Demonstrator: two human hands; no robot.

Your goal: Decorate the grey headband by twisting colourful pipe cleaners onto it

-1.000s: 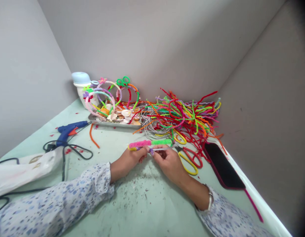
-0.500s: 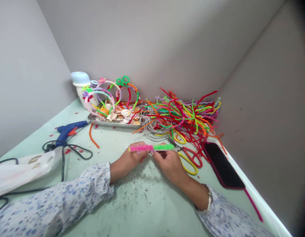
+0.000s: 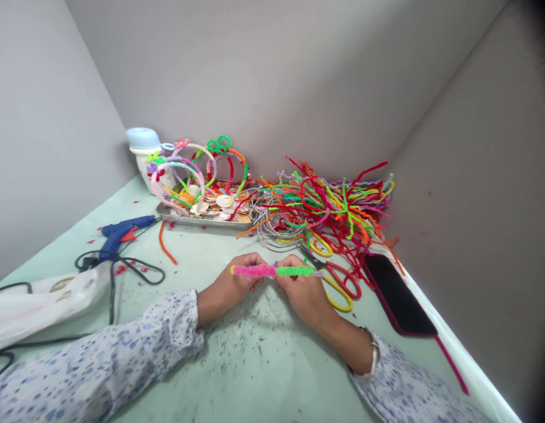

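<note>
While the left hand (image 3: 230, 286) is pinching the pink part of the fuzzy band (image 3: 266, 271), the right hand (image 3: 303, 289) is gripping the green part, maybe so it isn't wobbling. The band is hanging over the table (image 3: 276, 364).

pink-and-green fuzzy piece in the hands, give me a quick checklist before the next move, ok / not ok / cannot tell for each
1. Left hand holding the pink-and-green piece by its pink side: ok
2. Right hand holding it by its green side: ok
3. Green end free of the red-handled scissors: cannot tell; they meet in this view
4. Glue gun lying on the table, away from both hands: ok
5. Glue gun cool: cannot tell
6. Table free of specks between the forearms: not ok, dark specks show
</note>
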